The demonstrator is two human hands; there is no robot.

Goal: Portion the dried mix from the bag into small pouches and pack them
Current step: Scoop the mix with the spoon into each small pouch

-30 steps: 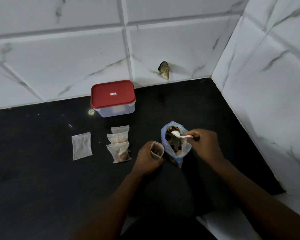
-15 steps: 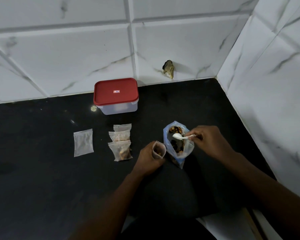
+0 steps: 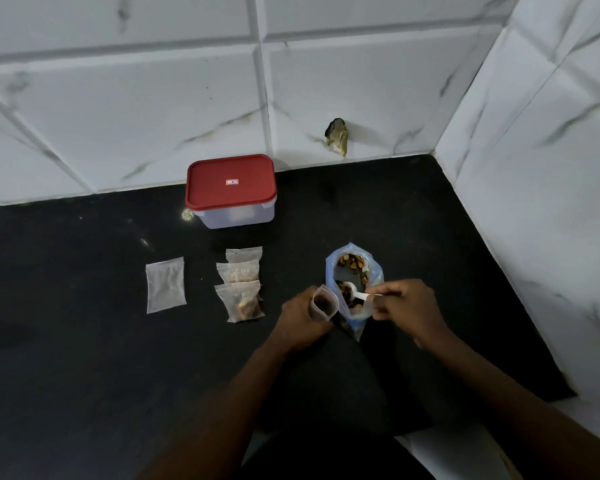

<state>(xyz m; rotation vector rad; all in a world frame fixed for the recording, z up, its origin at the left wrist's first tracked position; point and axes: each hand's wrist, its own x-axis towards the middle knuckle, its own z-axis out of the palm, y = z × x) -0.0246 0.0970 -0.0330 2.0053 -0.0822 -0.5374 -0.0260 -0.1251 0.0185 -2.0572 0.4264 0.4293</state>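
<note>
Three filled pouches (image 3: pixel 240 289) centre-left on bench (image 3: pixel 84 341) | left hand (image 3: pixel 300 318) curled round open pouch (image 3: pixel 325 302), mouth up | bag (image 3: pixel 374 277) of dried mix (image 3: pixel 351 262) just right of it | right hand (image 3: pixel 404 306) pinches spoon (image 3: pixel 359 294), bowl in bag, handle pointing right | pouch mouth lies left of spoon, likely short carry.

My left hand (image 3: pixel 300 317) holds an open pouch (image 3: pixel 324 303) just left of the bag (image 3: pixel 355 271), with no gap showing between them. My right hand (image 3: pixel 407 306), pinching the spoon (image 3: pixel 355 293), blocks the bag's right side. Beyond it bare counter (image 3: pixel 447 237) runs to the right wall (image 3: pixel 551 202). To the left, three filled pouches (image 3: pixel 239 292) lie in a near-far row, then a bare strip, then a flat pouch (image 3: pixel 165 285). A red-lidded box (image 3: pixel 231 183) stands by the far wall (image 3: pixel 153 98). The near left lies open.
</note>
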